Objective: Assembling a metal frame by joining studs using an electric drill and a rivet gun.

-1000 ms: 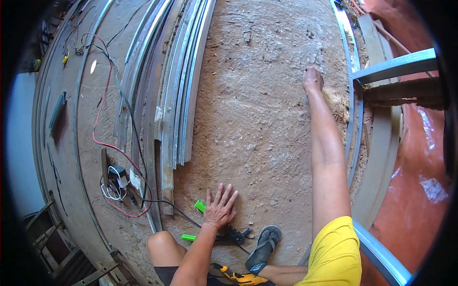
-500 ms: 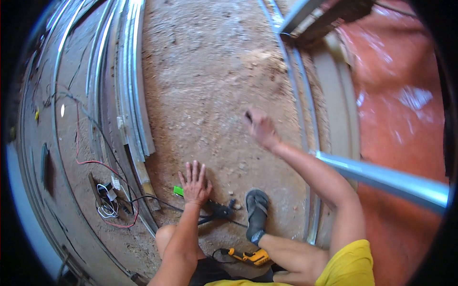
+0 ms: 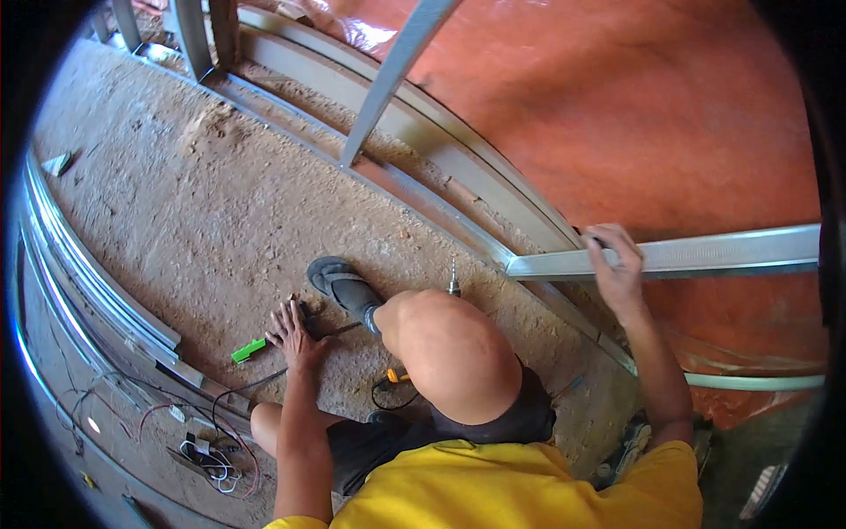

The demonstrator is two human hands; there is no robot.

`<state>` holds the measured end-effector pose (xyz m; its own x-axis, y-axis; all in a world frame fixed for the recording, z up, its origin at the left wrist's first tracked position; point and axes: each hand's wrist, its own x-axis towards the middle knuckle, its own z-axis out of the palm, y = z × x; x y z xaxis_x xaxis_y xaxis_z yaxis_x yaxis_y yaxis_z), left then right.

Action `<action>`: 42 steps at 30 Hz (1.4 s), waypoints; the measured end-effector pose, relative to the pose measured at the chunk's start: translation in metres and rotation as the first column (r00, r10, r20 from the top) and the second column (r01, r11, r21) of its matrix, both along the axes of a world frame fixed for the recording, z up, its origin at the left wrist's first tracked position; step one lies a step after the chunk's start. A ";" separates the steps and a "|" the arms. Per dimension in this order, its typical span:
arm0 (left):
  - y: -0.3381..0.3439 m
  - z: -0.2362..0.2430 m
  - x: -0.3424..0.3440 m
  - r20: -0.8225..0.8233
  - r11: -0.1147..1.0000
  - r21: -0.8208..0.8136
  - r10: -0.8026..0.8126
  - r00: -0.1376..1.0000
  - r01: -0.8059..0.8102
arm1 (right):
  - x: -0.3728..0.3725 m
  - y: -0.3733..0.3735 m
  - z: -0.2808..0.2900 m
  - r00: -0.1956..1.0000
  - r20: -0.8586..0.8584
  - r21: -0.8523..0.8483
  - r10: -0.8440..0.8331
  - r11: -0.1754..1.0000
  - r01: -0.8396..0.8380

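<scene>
here, right hand (image 3: 621,269) at beam edge (image 3: 731,251), wide dirt floor (image 3: 229,212)

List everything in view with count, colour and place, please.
Metal studs: several, silver, top and right
Sheet: one, orange, upper right
Boards: several, beige, upper centre
Metal profiles: several, silver, left
Tool handle: one, green, centre-left
Tool, mostly hidden: one, yellow, below centre
Drill bit: one, silver, centre
Cables: several, black, red, white, lower left
Sandal: one, grey, centre-left
Shirt: one, yellow, bottom
Left hand: one, bare, near handle
Right hand: one, bare, near stud
</scene>
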<state>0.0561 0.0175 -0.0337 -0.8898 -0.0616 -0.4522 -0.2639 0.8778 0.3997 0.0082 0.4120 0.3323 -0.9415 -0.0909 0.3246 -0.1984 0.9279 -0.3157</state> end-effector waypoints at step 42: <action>-0.033 -0.065 0.032 -0.255 0.761 -0.613 -0.447 0.857 0.214 | 0.240 0.213 -0.418 0.776 0.623 -0.058 -0.099 0.983 0.173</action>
<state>0.0886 -0.0158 -0.0985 -0.9877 0.1380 -0.0736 0.1489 0.9739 -0.1714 0.2479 0.6251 -0.0861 -0.9431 0.0539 -0.3282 0.1981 0.8837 -0.4241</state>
